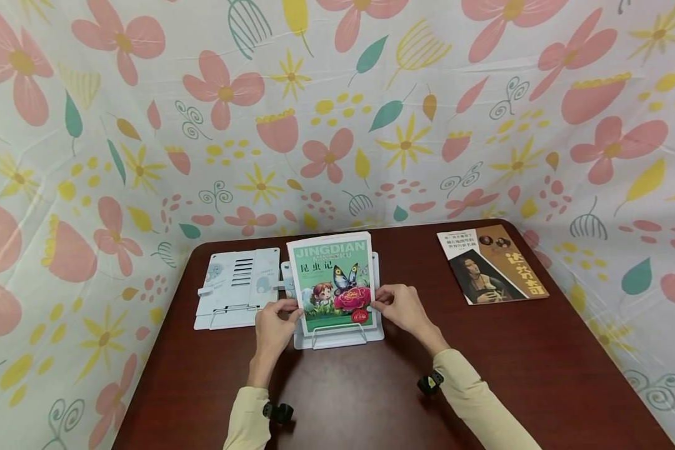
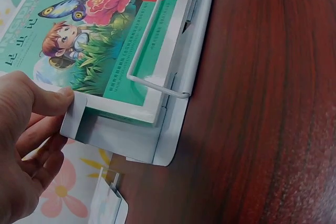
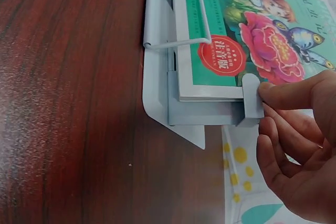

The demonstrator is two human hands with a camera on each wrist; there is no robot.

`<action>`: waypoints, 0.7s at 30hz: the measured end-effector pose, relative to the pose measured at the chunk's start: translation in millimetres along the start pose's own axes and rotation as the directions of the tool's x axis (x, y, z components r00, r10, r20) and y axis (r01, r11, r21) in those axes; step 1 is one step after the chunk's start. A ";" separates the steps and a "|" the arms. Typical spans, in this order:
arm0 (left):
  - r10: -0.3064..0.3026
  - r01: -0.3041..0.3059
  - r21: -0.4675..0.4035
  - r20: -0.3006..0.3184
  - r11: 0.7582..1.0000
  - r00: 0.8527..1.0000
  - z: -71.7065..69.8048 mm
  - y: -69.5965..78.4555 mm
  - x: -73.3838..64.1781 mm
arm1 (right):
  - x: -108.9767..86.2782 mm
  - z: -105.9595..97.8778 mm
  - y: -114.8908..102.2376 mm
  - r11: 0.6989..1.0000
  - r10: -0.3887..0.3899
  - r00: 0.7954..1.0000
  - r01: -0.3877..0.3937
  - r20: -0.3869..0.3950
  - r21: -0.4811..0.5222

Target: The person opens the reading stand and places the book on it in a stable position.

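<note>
A green-covered children's book (image 1: 337, 284) with a butterfly and a red flower leans on a white metal book stand (image 1: 379, 334), behind the stand's wire page holder (image 2: 137, 51). My left hand (image 1: 274, 325) pinches the stand's left side clip (image 2: 75, 115) at the book's edge, thumb in front and fingers behind. On the opposite edge, my right hand (image 1: 405, 307) holds the right side clip (image 3: 252, 98) between thumb and fingers. Both clips fold over the cover's edges, as the wrist views show. Parts of the fingertips are hidden behind the clips.
Another white book stand (image 1: 225, 300) lies at the left of the dark wooden table (image 1: 371, 400). A book with a portrait on its cover (image 1: 492, 265) lies flat at the back right. A flower-printed curtain (image 1: 326, 112) hangs around the table's back and sides.
</note>
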State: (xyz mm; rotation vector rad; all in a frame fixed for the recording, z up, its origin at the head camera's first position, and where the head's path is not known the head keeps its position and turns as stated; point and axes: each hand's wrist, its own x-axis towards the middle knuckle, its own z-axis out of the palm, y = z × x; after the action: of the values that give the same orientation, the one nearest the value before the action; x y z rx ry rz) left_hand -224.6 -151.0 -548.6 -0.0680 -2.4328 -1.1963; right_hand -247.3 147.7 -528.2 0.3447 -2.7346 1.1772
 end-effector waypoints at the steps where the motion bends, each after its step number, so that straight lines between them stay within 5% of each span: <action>1: -0.004 0.004 0.002 -0.002 1.000 1.000 0.2 -0.1 -0.1 | -0.1 0.0 0.4 1.000 0.002 1.000 -0.002 0.002 0.000; 9: -0.026 0.026 -0.005 0.010 1.000 1.000 1.3 -0.2 0.6 | -0.1 -0.9 1.6 1.000 0.015 1.000 -0.015 0.022 0.010; 15: 0.010 -0.013 -0.078 -0.035 0.997 0.999 3.2 -4.3 -3.9 | -9.5 2.8 7.1 0.996 -0.024 0.999 0.027 -0.048 0.079; 18: -0.031 0.020 -0.149 -0.071 0.989 0.997 2.1 -7.9 -10.9 | -17.5 4.5 9.4 0.991 -0.031 0.996 0.041 -0.084 0.129; 21: -0.149 0.143 -0.143 -0.031 0.979 0.988 -1.2 -11.0 -20.9 | -25.9 5.5 10.8 0.986 0.012 0.997 0.001 -0.076 0.165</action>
State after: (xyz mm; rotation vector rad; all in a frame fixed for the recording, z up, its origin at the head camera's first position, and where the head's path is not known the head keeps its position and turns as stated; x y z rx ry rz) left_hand -207.7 -155.9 -564.3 0.0946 -2.3486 -1.4178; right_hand -225.4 154.8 -545.2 0.3041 -2.5814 1.3926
